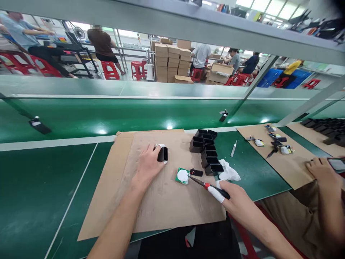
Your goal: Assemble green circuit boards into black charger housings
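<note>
My left hand (147, 162) is closed around a small black plastic housing (163, 154), its open end facing right; something white shows at its edges. In my right hand (229, 194) is a pair of long-nose pliers (207, 186) with red and black handles. White covers sit on fingers of that hand. The pliers' tips touch or lie just beside a green circuit board (182, 175) with a round white pad on it. A small black part (196, 172) lies next to the board, seemingly joined by a short wire.
Several black housings (208, 153) stand in rows on the cardboard sheet (156, 208). White tissue (229, 171) and a small pen-like tool (234, 148) lie to their right. A co-worker's hand (322, 171) and another cardboard with boards are at far right. A shelf beam (172, 25) crosses overhead.
</note>
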Motion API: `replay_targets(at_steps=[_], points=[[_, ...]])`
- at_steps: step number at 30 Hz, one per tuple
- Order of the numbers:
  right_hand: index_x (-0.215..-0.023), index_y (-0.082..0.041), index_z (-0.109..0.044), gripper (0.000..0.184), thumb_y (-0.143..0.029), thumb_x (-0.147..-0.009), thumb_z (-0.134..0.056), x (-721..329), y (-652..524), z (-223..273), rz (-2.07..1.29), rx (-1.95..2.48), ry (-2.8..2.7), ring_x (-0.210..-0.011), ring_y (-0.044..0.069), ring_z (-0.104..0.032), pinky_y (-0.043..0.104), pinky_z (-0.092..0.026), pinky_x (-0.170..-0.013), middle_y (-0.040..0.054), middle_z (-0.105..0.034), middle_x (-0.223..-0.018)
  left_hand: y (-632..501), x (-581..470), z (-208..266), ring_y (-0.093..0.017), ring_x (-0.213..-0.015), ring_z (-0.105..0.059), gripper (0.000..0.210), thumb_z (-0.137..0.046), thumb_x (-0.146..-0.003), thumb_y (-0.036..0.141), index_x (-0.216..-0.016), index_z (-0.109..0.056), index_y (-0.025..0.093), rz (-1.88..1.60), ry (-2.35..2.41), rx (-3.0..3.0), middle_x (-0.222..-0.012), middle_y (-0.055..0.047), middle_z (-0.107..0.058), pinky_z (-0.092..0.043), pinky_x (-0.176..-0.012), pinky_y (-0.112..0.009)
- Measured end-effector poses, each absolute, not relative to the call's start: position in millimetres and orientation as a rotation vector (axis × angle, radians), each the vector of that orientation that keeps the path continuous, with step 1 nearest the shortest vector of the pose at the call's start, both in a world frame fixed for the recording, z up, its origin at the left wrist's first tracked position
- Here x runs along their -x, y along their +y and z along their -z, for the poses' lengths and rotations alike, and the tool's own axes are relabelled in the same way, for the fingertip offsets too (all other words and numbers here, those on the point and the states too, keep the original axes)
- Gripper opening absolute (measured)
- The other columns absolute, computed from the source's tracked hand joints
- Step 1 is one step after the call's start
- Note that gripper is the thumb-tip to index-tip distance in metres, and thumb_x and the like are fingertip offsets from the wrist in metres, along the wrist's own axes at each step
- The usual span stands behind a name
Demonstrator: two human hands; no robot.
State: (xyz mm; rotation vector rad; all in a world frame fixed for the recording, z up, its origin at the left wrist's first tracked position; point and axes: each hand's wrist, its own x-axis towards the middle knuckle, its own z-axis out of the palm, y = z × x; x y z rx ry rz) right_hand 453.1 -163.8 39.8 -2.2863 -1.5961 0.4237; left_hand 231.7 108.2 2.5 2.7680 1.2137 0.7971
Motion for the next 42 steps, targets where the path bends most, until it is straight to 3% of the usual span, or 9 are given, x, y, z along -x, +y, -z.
replay_targets(at_steps=[5,13,19,22,25,26,32,37,42], points=[[-0.071,-0.023,-0.035,0.056,-0.062,-0.111,-0.04,-458,-155,-58,-0.63,2.352,-1.596,-0.067,0.017,-0.038,0.032,-0.025,-0.062,-0.0017,-0.05,-0.068,103,-231,-4,-0.03,-0.105,-0.065,0.026,-0.066,-0.077,0.01,-0.096,-0.06,0.025,-0.778,1.137,-2.727,-0.112,-0.008,-0.065,-0.052,-0.082,-0.04],[-0.072,-0.022,-0.042,0.054,-0.061,-0.109,-0.045,-457,-155,-68,-0.711,2.261,-1.545,-0.069,0.016,-0.038,0.03,-0.025,-0.063,-0.0022,-0.051,-0.07,101,-228,-9,-0.029,-0.101,-0.065,0.022,-0.065,-0.078,0.011,-0.091,-0.056,0.026,-0.765,1.123,-2.611,-0.106,-0.007,-0.064,-0.051,-0.08,-0.039],[-0.08,-0.02,-0.068,0.044,-0.056,-0.103,-0.055,-498,-202,-79,-0.742,2.069,-1.214,-0.075,0.02,-0.058,0.03,-0.042,-0.067,0.0027,-0.066,-0.078,106,-230,-2,-0.028,-0.099,-0.066,0.019,-0.068,-0.083,0.018,-0.097,-0.057,0.026,-0.769,1.181,-2.496,-0.11,-0.006,-0.066,-0.05,-0.076,-0.038],[-0.089,-0.022,-0.07,0.042,-0.056,-0.104,-0.051,-544,-214,-61,-0.327,2.115,-1.113,-0.085,0.024,-0.064,0.034,-0.05,-0.078,0.0055,-0.07,-0.087,108,-231,0,-0.029,-0.106,-0.066,0.019,-0.069,-0.088,0.027,-0.105,-0.06,0.027,-0.777,1.14,-2.477,-0.114,-0.006,-0.067,-0.051,-0.08,-0.038],[-0.096,-0.022,-0.069,0.041,-0.056,-0.102,-0.045,-588,-210,-27,0.309,2.328,-1.039,-0.105,0.031,-0.067,0.041,-0.052,-0.091,0.0138,-0.071,-0.118,108,-232,0,-0.029,-0.108,-0.067,0.022,-0.07,-0.09,0.033,-0.111,-0.062,0.028,-0.788,1.108,-2.468,-0.115,-0.005,-0.068,-0.052,-0.081,-0.036],[-0.094,-0.022,-0.068,0.04,-0.055,-0.101,-0.046,-600,-206,-16,0.381,2.377,-1.012,-0.108,0.032,-0.067,0.044,-0.052,-0.092,0.0163,-0.068,-0.125,108,-233,0,-0.028,-0.107,-0.067,0.024,-0.07,-0.09,0.034,-0.112,-0.063,0.028,-0.807,1.1,-2.462,-0.116,-0.005,-0.068,-0.052,-0.08,-0.036],[-0.081,-0.024,-0.063,0.034,-0.05,-0.099,-0.051,-623,-195,31,0.485,2.507,-0.944,-0.096,0.03,-0.066,0.042,-0.049,-0.085,0.0135,-0.068,-0.111,111,-236,0,-0.027,-0.101,-0.069,0.021,-0.067,-0.092,0.047,-0.1,-0.063,0.028,-0.862,1.131,-2.416,-0.108,-0.002,-0.068,-0.05,-0.072,-0.034],[-0.093,-0.021,-0.068,0.027,-0.042,-0.098,-0.05,-632,-192,46,0.546,2.497,-0.908,-0.098,0.033,-0.065,0.045,-0.048,-0.086,0.0157,-0.07,-0.105,114,-239,2,-0.028,-0.106,-0.068,0.027,-0.065,-0.093,0.053,-0.105,-0.062,0.029,-0.812,1.137,-2.439,-0.112,-0.002,-0.068,-0.049,-0.074,-0.035],[-0.108,-0.02,-0.069,0.034,-0.048,-0.102,-0.051,-616,-192,30,0.666,2.343,-0.879,-0.118,0.035,-0.065,0.055,-0.043,-0.107,0.017,-0.072,-0.12,114,-240,1,-0.029,-0.108,-0.067,0.03,-0.064,-0.093,0.055,-0.108,-0.062,0.029,-0.783,1.117,-2.419,-0.112,-0.003,-0.067,-0.052,-0.08,-0.038]])
